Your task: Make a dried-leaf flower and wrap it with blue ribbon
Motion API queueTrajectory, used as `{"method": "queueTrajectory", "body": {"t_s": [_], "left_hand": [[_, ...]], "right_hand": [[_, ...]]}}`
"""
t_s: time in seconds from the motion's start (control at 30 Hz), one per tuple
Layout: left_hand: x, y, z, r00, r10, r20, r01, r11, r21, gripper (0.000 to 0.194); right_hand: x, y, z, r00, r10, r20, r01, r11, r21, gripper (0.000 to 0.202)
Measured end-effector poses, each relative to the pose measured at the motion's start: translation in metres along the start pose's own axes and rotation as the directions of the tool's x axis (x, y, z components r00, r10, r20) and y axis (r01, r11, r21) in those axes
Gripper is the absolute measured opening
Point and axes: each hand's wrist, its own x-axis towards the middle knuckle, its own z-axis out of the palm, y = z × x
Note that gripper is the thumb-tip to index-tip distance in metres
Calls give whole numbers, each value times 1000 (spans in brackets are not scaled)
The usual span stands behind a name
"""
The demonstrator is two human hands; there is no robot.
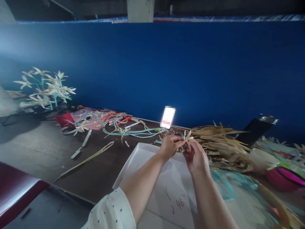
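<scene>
Both hands meet over the far part of a white box lid (152, 171) with handwritten numbers on it. My left hand (169, 147) pinches a small piece of pale dried husk (186, 139), its pointed strips sticking up between the hands. From the other side my right hand (196, 156) has its fingers closed on the same piece. Its lower end is hidden by the fingers. Just right of the hands lies a heap of dried husks (221, 140). Pale blue cords (133, 132) curl on the table to the left.
Husk flowers (51, 87) stand in a red pot (64, 119) at the far left. A lit phone screen (168, 117) leans against the blue partition (143, 70). Rightward are a black object (254, 130), a whitish bowl (262, 157) and a pink pouch (284, 178). A folded husk strip (88, 159) lies left.
</scene>
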Motion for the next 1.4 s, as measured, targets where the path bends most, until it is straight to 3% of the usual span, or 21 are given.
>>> {"method": "queueTrajectory", "body": {"t_s": [0.47, 0.77, 1.13, 1.4], "left_hand": [[-4, 15, -1, 999, 17, -32, -13, 993, 121, 19], [-6, 31, 5, 987, -145, -75, 142, 989, -41, 14], [-4, 30, 6, 975, -207, -76, 199, 974, -104, 13], [1, 14, 5, 981, -190, -36, 181, 968, -173, 23]], "right_hand": [[3, 3, -2, 997, -61, -47, 57, 994, -90, 24], [1, 1, 0, 994, -99, -49, 96, 994, -59, 20], [-1, -1, 2, 992, -107, -63, 102, 992, -75, 22], [-3, -1, 4, 992, -115, -46, 110, 989, -104, 23]]}}
